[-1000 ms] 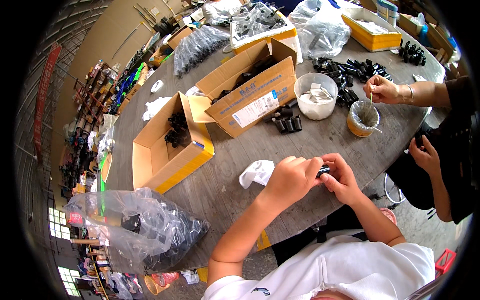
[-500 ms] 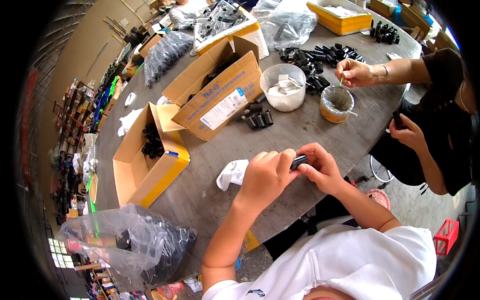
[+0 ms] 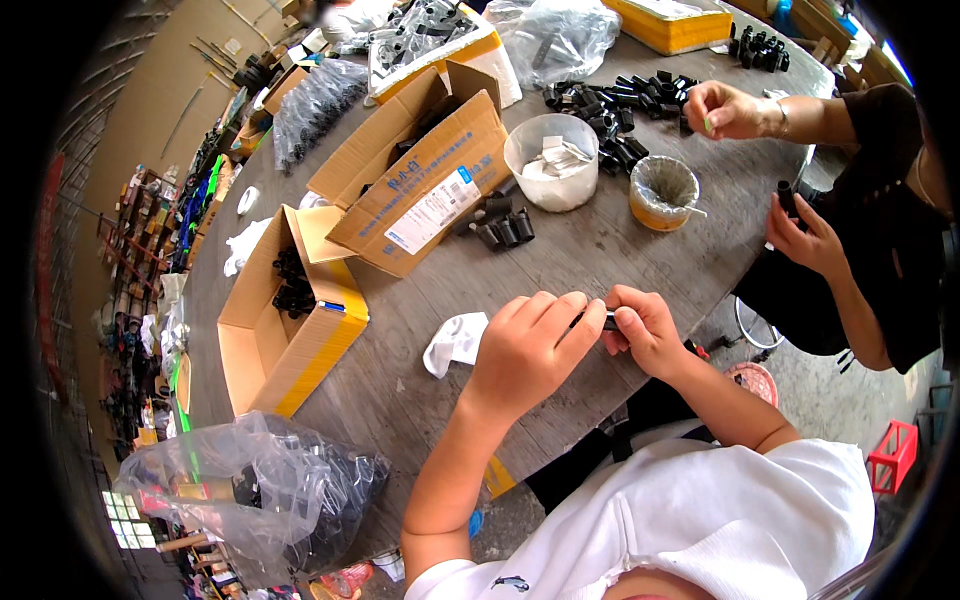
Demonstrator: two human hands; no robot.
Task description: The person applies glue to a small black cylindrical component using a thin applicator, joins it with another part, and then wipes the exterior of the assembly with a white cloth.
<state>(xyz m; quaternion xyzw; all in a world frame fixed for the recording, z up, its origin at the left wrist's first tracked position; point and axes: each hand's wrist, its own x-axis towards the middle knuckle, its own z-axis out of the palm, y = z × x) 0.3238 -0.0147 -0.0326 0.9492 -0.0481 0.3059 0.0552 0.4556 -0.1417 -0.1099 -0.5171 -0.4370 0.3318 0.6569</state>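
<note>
Above the near part of the grey table, my left hand (image 3: pixel 522 350) and my right hand (image 3: pixel 648 328) meet around a small black tube (image 3: pixel 610 321). Fingers of both hands are closed on it and cover most of its length. A crumpled white cloth (image 3: pixel 455 342) lies on the table beside my left hand. To the right, a co-worker's hand holds another black tube (image 3: pixel 787 198). That person's other hand (image 3: pixel 728 110) is raised over the table near a small plastic-lined cup (image 3: pixel 664 190) with yellowish contents and a stick on its rim.
An open carton (image 3: pixel 290 365) with black parts stands at left, behind it a larger carton (image 3: pixel 420 205). A clear tub (image 3: pixel 552 165) holds white pieces. Black tubes (image 3: pixel 610 115) lie heaped behind it; several more (image 3: pixel 505 230) sit nearer. A clear plastic bag (image 3: pixel 270 490) occupies the near left.
The black tube has turned in my hands and is now covered more by my fingers. The co-worker's hand has lifted away from the cup. The whole view has shifted slightly.
</note>
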